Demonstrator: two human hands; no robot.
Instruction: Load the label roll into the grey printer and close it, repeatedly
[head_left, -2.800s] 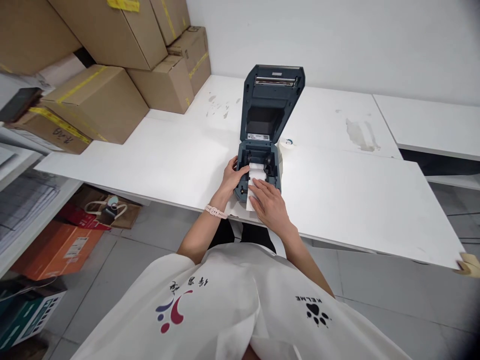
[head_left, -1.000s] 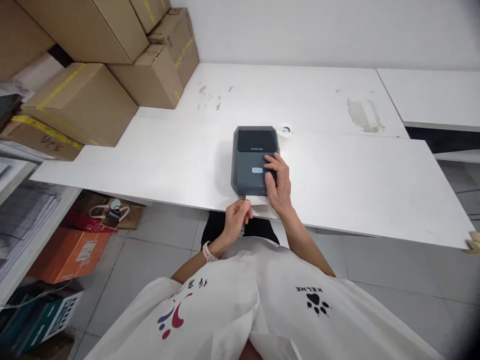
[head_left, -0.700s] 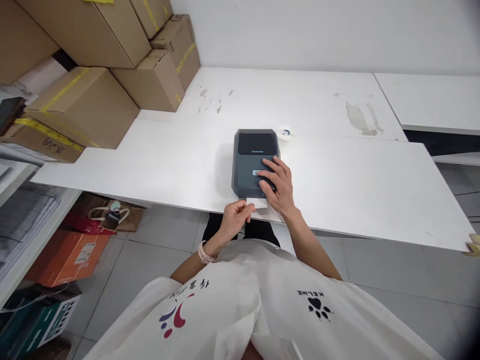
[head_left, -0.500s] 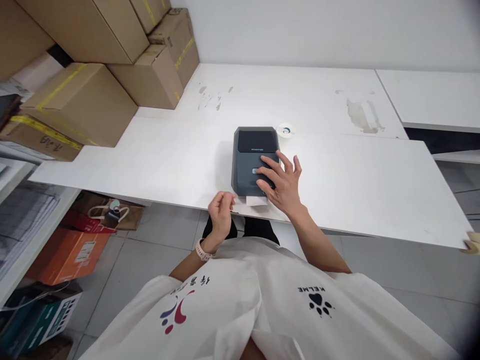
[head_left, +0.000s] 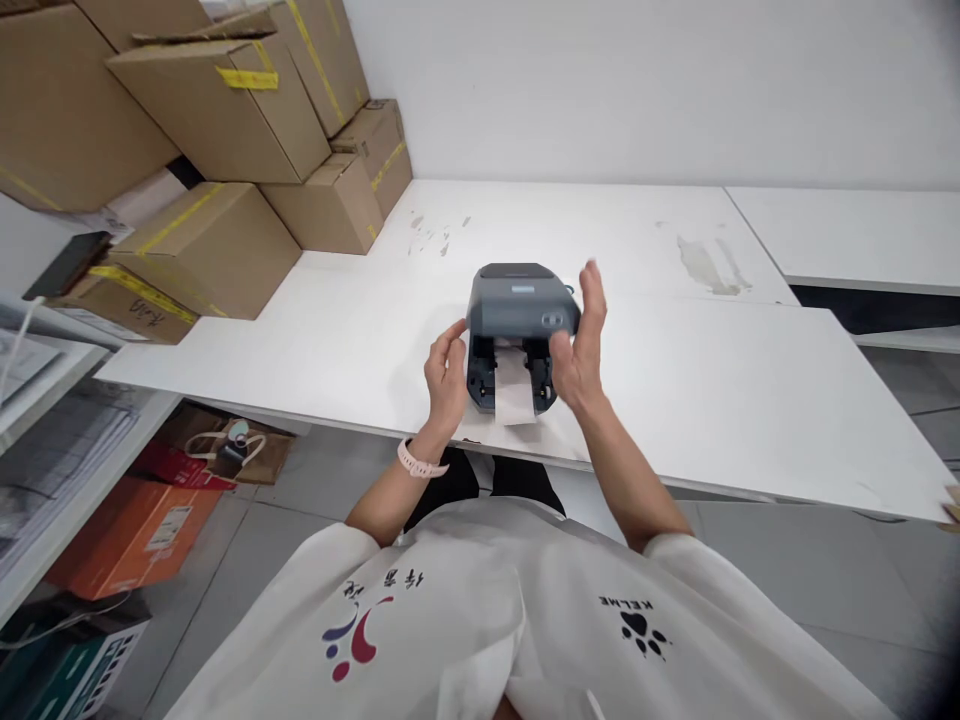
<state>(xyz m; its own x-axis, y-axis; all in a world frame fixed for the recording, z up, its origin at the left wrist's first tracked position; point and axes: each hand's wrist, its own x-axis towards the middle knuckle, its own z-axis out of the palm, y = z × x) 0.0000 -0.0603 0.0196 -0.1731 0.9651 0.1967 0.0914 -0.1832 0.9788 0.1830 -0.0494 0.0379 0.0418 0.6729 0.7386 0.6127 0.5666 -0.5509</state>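
Note:
A dark grey label printer (head_left: 481, 385) stands near the front edge of the white table, its lid (head_left: 517, 305) raised. A strip of white label paper (head_left: 514, 390) runs out of its inside toward me. My left hand (head_left: 448, 385) is at the printer's left side, fingers loosely bent and apart, the index tip at the lid's edge; whether it touches is unclear. On the right side, my right hand (head_left: 583, 350) is open, slightly blurred, its fingers stretched upward and the thumb close to the lid's lower right corner.
Cardboard boxes (head_left: 217, 240) are stacked at the table's left back, against the white wall (head_left: 637, 90). Below on the left are a shelf (head_left: 97, 470) and an orange box (head_left: 135, 540) on the floor. A second white table (head_left: 862, 230) adjoins at the right.
The printer's lid has gone from closed to raised, showing the inside. My left hand has moved up to the printer's side. My right hand has left its top for the right side.

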